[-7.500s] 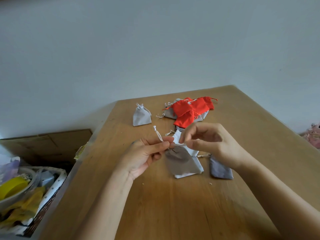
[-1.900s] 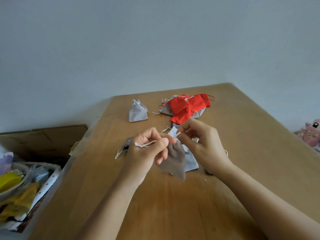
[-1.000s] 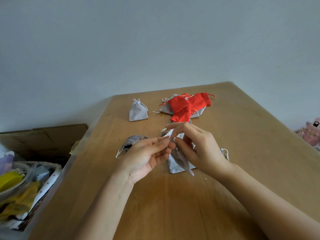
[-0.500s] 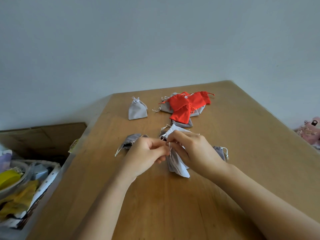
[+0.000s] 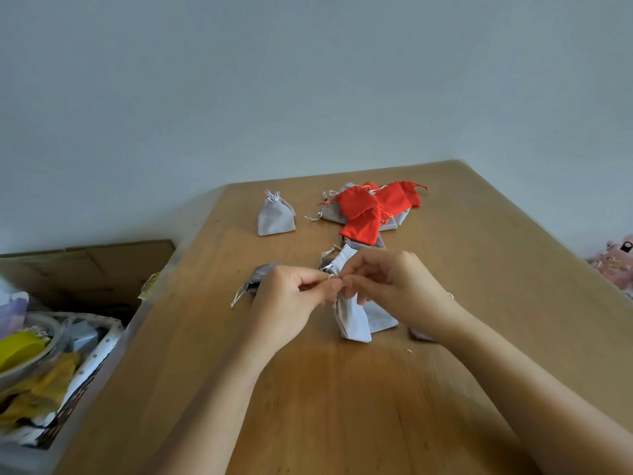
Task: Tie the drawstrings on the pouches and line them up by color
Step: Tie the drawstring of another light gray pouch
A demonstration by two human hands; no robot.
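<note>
A grey pouch (image 5: 352, 322) hangs over the middle of the wooden table (image 5: 342, 406). My left hand (image 5: 291, 303) and my right hand (image 5: 394, 289) meet at its top, each pinching its white drawstring. A tied grey pouch (image 5: 275, 217) stands upright at the back left. Several red pouches (image 5: 370, 210) lie in a pile on grey ones at the back. Another grey pouch (image 5: 258, 275) lies half hidden behind my left hand. More grey pouches (image 5: 380, 317) lie under my right hand.
A basket (image 5: 78, 382) of yellow and white clutter sits on the floor at the left, beside a cardboard box (image 5: 85, 269). A pink object (image 5: 613, 265) shows at the right edge. A plain wall stands behind the table.
Both hands kept working the drawstring at the pouch's top. My fingers have closed tighter together at the cord, and the pouch has swung from tilted to hanging nearly straight.
</note>
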